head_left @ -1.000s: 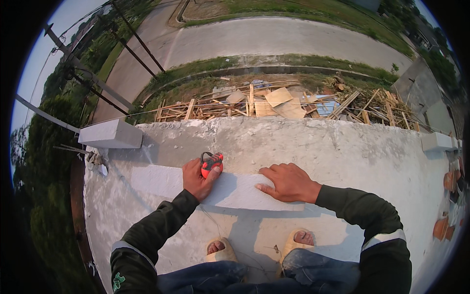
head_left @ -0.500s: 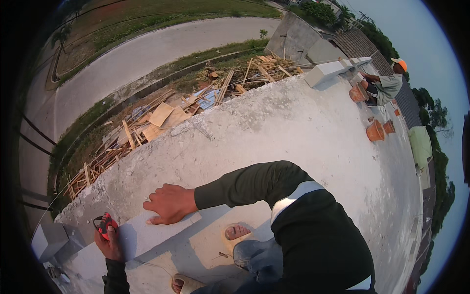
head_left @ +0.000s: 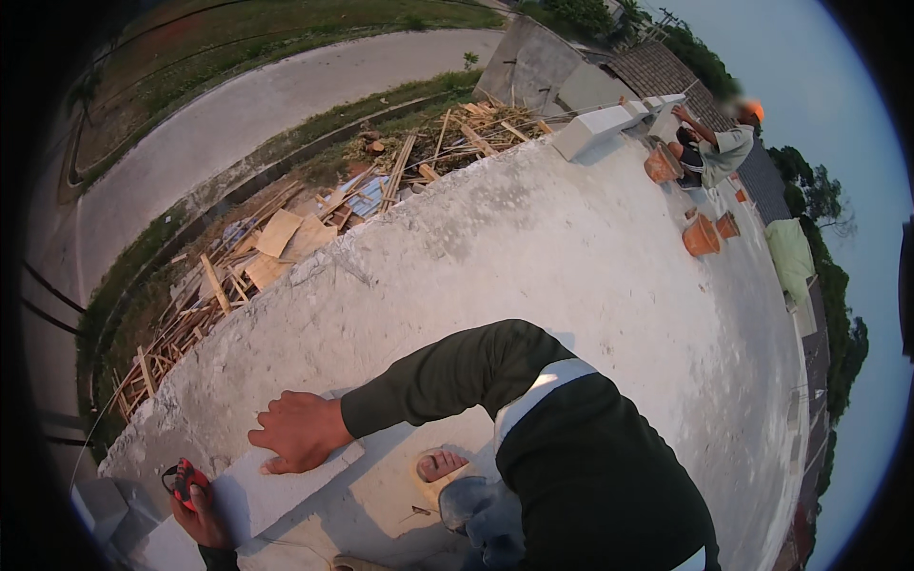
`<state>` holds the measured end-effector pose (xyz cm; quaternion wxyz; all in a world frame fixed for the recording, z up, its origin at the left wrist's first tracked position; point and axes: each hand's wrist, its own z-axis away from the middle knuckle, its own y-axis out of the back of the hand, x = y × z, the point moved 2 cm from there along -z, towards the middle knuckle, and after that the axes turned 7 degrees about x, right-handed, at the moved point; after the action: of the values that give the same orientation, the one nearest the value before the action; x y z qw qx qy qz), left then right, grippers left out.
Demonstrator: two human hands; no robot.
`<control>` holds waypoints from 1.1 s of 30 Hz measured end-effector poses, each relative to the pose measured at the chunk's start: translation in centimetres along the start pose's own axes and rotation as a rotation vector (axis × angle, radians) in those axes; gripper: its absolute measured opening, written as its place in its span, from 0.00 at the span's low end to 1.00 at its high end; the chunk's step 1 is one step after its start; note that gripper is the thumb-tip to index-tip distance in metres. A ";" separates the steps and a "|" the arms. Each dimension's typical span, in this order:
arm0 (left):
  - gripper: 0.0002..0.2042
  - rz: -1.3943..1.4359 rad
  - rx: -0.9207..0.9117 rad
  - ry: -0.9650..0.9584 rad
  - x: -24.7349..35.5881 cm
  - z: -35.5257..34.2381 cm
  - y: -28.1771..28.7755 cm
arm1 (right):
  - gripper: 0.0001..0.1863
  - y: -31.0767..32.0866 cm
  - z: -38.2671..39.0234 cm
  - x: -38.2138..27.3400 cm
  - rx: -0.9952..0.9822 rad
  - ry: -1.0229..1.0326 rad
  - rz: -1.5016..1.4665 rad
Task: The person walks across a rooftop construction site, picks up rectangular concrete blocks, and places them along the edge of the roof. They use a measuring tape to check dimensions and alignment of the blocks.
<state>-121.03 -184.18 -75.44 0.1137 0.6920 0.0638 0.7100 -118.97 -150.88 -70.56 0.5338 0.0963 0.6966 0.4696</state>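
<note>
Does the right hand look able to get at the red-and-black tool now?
Probably yes: the right hand rests on the white block near the red-and-black tool, with open space between, though the left hand holds it.

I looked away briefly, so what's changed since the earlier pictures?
The view has swung rightward, showing a co-worker and orange buckets more fully. No grip visibly changed: the left hand keeps the red-and-black tool, and the right hand stays on the white block.

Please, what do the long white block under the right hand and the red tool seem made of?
White block: probably lightweight concrete, matte; its faces look pale and chalky. Red tool: perhaps plastic, finish unclear; bright red casing with black parts.
</note>
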 end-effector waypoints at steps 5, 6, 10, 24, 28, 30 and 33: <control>0.24 0.008 0.043 0.036 -1.2 0.1 0.9 | 0.29 0.2 -0.3 -0.3 -0.003 0.003 -0.012; 0.24 0.037 0.034 0.004 -1.4 0.0 0.9 | 0.29 0.2 -0.2 -0.3 -0.017 -0.021 0.002; 0.24 0.149 -0.004 0.009 -1.6 -0.5 0.0 | 0.28 0.4 0.1 0.0 -0.094 -0.040 0.010; 0.19 -0.051 0.102 -0.105 1.6 0.0 -1.4 | 0.29 0.3 -0.2 -0.2 -0.031 -0.017 0.033; 0.19 -0.002 0.096 -0.075 2.7 0.1 -1.9 | 0.28 0.8 -0.1 -0.8 -0.077 -0.040 0.029; 0.20 -0.014 0.076 -0.097 3.4 0.0 -2.3 | 0.29 0.9 -0.1 -0.8 -0.096 -0.047 0.048; 0.21 -0.116 0.096 -0.176 4.0 0.0 -2.4 | 0.29 0.7 -0.2 -0.4 -0.098 -0.014 0.076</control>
<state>-120.90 -180.90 -72.14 0.1265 0.7515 0.1274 0.6348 -119.25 -150.89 -69.81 0.5244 0.0995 0.6650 0.5223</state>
